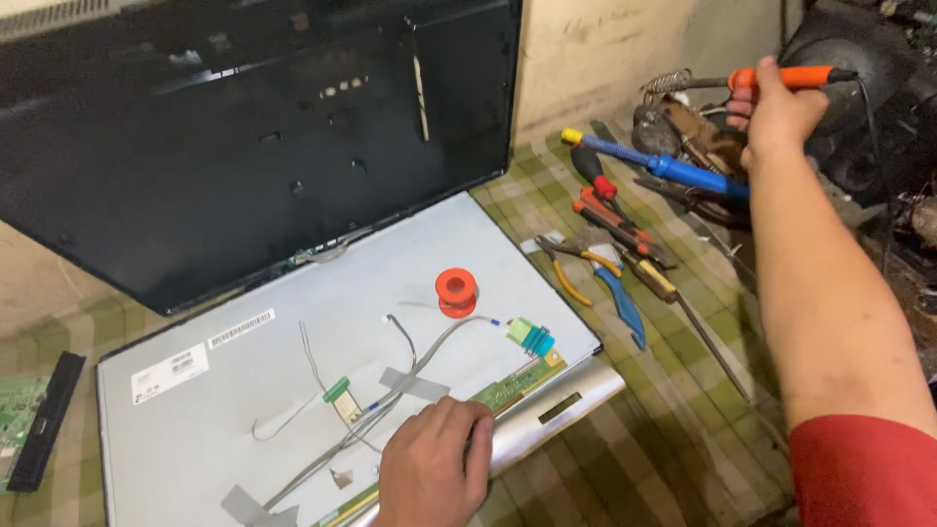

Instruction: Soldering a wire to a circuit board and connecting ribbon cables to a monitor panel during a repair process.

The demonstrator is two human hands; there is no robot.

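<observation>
A grey display panel (pixel 293 332) lies face down on a green checked cloth, with taped grey cables (pixel 410 381) and a narrow green circuit strip (pixel 508 388) along its near edge. My left hand (pixel 434 466) rests in a loose fist on that edge, over the strip. A red solder spool (pixel 456 292) stands on the panel. My right hand (pixel 776 112) reaches to the far right and grips an orange-handled soldering iron (pixel 791 77), whose tip sits in a coiled wire stand (pixel 667 84).
A black back cover (pixel 244 137) leans against the wall behind the panel. Pliers (pixel 576 263), a blue desoldering pump (pixel 673 166), screwdrivers (pixel 625 229) and a long tool (pixel 703 332) lie on the cloth at right. A green board (pixel 20 410) and black strip (pixel 49 420) sit at left.
</observation>
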